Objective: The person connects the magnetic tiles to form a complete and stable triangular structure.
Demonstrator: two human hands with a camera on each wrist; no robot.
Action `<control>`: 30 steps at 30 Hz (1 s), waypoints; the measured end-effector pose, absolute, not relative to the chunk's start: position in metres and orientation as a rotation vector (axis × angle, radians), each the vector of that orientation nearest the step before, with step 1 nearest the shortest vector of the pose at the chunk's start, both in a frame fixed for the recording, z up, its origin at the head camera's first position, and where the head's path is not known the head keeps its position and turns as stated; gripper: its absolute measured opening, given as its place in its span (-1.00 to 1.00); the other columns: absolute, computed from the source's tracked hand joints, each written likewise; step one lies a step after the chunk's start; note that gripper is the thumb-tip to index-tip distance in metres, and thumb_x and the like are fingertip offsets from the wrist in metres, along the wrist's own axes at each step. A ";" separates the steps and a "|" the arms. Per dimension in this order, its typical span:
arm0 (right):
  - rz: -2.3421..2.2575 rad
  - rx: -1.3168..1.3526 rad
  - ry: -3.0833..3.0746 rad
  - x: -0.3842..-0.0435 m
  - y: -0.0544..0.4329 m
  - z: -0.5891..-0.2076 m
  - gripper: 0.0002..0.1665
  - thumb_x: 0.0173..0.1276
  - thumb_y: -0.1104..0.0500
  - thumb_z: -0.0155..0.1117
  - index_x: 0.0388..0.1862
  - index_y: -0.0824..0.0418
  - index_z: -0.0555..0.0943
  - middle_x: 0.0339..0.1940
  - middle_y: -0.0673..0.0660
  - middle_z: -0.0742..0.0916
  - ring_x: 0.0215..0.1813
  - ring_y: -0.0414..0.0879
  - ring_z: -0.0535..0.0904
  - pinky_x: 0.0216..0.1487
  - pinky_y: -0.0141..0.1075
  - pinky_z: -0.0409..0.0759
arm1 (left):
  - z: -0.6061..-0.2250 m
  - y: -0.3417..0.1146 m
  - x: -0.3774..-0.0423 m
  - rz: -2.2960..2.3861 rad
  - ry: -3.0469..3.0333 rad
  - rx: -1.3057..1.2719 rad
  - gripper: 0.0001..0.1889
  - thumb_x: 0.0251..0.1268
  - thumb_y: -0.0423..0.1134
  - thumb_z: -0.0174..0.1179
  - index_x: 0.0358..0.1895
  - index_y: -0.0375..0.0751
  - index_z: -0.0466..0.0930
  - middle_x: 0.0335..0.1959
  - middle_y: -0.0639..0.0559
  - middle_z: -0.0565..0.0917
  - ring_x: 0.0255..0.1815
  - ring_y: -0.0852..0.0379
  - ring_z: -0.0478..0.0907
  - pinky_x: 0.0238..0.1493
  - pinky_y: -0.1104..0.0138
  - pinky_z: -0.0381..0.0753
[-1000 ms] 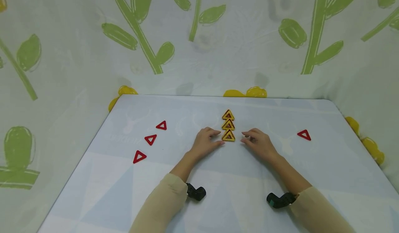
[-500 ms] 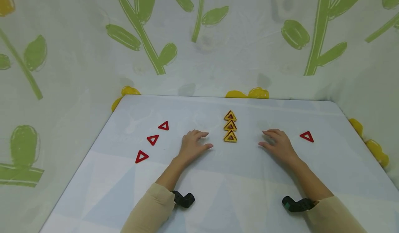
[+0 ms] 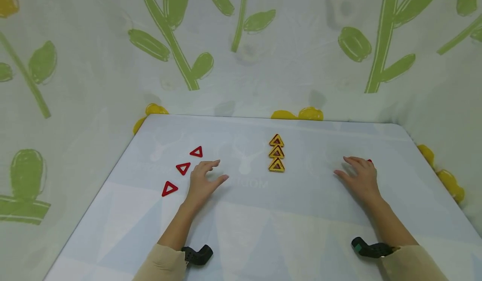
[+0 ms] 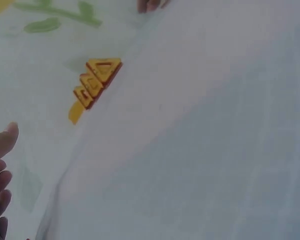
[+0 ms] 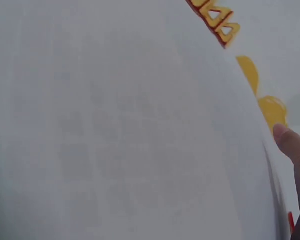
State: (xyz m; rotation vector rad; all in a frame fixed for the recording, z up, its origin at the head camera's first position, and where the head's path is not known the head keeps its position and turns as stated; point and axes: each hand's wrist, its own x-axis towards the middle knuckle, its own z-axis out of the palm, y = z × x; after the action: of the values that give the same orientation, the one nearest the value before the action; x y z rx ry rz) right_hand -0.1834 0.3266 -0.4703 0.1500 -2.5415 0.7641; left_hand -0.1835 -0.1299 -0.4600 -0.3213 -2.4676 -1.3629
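In the head view, three yellow triangles (image 3: pixel 276 151) with red beneath them form a column at the middle of the table. My left hand (image 3: pixel 200 185) holds nothing, thumb and fingers apart, just right of three red triangle frames: a far one (image 3: pixel 200 149), a middle one (image 3: pixel 187 168) and a near one (image 3: pixel 175 186). On the right side my right hand (image 3: pixel 362 180) is likewise bare, its thumb and fingers spread. It hides nearly all of another red triangle (image 3: pixel 370 160). The left wrist view shows the yellow triangles (image 4: pixel 104 72) raised in layers over red.
The white and pale blue table (image 3: pixel 241 222) has rounded far corners. A curtain (image 3: pixel 293 55) printed with green stems and yellow flowers hangs behind and beside it. Each wrist wears a black camera, the left camera (image 3: pixel 198 255) and the right camera (image 3: pixel 370 248).
Both hands have drawn away from the yellow triangles, the left one toward the red triangles at left, the right one toward the red triangle at right. The triangles stay where they were.
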 end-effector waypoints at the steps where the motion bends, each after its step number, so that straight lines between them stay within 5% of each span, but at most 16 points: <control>1: 0.756 0.133 -2.547 -0.182 0.330 -0.471 -0.39 -0.02 0.24 0.50 0.03 0.45 0.55 0.00 0.40 0.56 0.09 0.34 0.34 0.09 0.19 0.16 | -0.459 -0.134 -0.182 -1.361 -2.457 -0.318 -0.46 -0.05 -0.26 0.45 0.09 -0.26 0.58 -0.07 -0.11 0.59 -0.05 -0.12 0.49 -0.04 0.07 0.37; 10: 0.837 -0.264 -2.578 -0.177 0.354 -0.465 -0.26 0.25 0.05 0.32 0.30 0.41 0.35 0.23 0.44 0.41 0.30 0.35 0.09 0.16 0.20 0.11 | -0.450 -0.183 -0.160 -1.387 -2.511 -0.041 -0.43 0.03 -0.25 0.41 0.18 -0.23 0.51 0.04 -0.13 0.51 0.04 -0.02 0.38 -0.04 0.13 0.37; 18: 1.010 -0.783 -2.564 -0.177 0.368 -0.470 -0.11 0.31 -0.16 0.18 0.45 0.28 0.18 0.42 0.39 0.24 0.40 0.28 0.00 0.21 0.18 0.17 | -0.459 -0.223 -0.147 -1.247 -2.572 0.212 -0.38 0.08 -0.17 0.37 0.26 -0.21 0.43 0.18 -0.20 0.33 0.23 -0.19 0.17 0.06 0.00 0.17; 24: 0.952 -0.827 -2.614 -0.181 0.365 -0.473 -0.12 0.30 -0.15 0.18 0.43 0.33 0.20 0.37 0.47 0.27 0.36 0.36 0.05 0.15 0.22 0.24 | -0.462 -0.245 -0.142 -1.220 -2.803 0.378 -0.23 0.14 0.03 0.29 0.38 -0.24 0.25 0.31 -0.27 0.18 0.35 -0.26 0.03 0.18 -0.12 0.22; 30: 0.930 -0.771 -2.581 -0.181 0.359 -0.468 -0.29 0.34 -0.06 0.17 0.31 0.38 0.37 0.26 0.49 0.34 0.32 0.35 0.09 0.15 0.16 0.23 | -0.462 -0.250 -0.136 -1.242 -2.830 0.414 -0.32 0.19 -0.09 0.26 0.31 -0.38 0.32 0.31 -0.30 0.20 0.35 -0.29 0.04 0.17 -0.12 0.27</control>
State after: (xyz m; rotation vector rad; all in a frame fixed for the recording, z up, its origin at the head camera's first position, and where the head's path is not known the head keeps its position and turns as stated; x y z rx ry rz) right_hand -0.1806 0.3587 -0.4676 -0.7712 -2.5806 0.9304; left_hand -0.1357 -0.2503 -0.4616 0.4144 -2.8304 -1.2421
